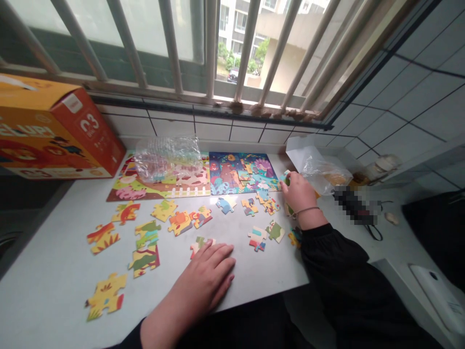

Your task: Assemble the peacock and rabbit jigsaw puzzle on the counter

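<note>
My right hand (301, 194) pinches a green and light-blue puzzle piece (285, 178) at the right edge of a dark-blue night-scene puzzle picture (222, 186). Part of that piece is hidden by the fingers. Resting on the counter, my left hand (209, 271) lies with its fingers extended, partly over a red, green and cream puzzle piece (198, 244). Loose pieces lie between and around my hands: a blue and white piece (226, 205), a dark-green piece (275, 231) and a cream and teal piece (257, 234). More yellow, orange and green pieces (107, 295) are spread on the left.
A farm-scene puzzle picture (160, 191) lies at the back left under a clear plastic wrapper (167, 157). An orange box (61, 131) stands beyond it. On the right are an open white box with plastic (301, 150) and a blurred dark object (356, 206). A barred window (209, 53) rises behind.
</note>
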Motion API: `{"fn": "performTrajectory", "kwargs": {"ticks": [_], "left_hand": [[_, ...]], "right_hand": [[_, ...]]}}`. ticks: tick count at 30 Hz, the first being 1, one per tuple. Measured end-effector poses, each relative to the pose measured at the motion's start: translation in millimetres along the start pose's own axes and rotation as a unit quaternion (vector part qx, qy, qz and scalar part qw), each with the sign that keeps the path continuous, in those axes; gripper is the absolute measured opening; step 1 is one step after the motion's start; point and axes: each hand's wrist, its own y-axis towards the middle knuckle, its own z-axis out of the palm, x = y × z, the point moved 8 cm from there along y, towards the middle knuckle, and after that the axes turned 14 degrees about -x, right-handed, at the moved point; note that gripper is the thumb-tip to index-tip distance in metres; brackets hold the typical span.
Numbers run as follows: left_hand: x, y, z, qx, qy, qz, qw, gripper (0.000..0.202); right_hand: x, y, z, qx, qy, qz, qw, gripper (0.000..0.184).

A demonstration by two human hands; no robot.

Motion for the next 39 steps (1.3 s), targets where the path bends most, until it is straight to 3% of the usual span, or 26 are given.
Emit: {"fn": "performTrajectory", "kwargs": {"ticks": [6, 12, 16, 22, 25, 29, 34, 39], "left_hand": [[0, -1, -0.7, -0.008, -0.004, -0.002, 1.0, 0.022], [1, -4, 2.4, -0.006, -0.006, -0.006, 1.0, 0.021], [1, -4, 4.2, 0.005, -0.008, -0.011, 1.0, 0.021], [1, -5, 2.7, 0.002, -0.008, -0.016, 1.0, 0.021], [2, -4, 2.4, 0.0, -0.008, -0.014, 1.0, 0.02], [1, -3, 1.4, -0.004, -0.006, -0.006, 1.0, 0.02], [-1, -2, -0.7, -0.005, -0.006, -0.007, 1.0, 0.018], [-1, -3, -1.6, -0.005, -0.007, -0.016, 1.0, 0.02]], "right_hand": [[29, -3, -3, 0.052, -0.015, -0.018, 0.998, 0.023], [71, -31, -4, 0.132, 0.044, -0.08, 0.987, 0.032], [69, -51, -3, 0.15, 0.049, -0.101, 0.982, 0.037], [44, -76, -10, 0.167, 0.05, -0.112, 0.978, 0.034], [49, -64, -17, 0.149, 0.045, -0.13, 0.979, 0.029], [79, -16, -14, 0.09, 0.078, -0.128, 0.985, 0.033], [126, 34, 34, 0.143, 0.113, -0.143, 0.973, 0.054], [160, 28, 69, 0.175, 0.125, -0.171, 0.962, 0.063]]}}
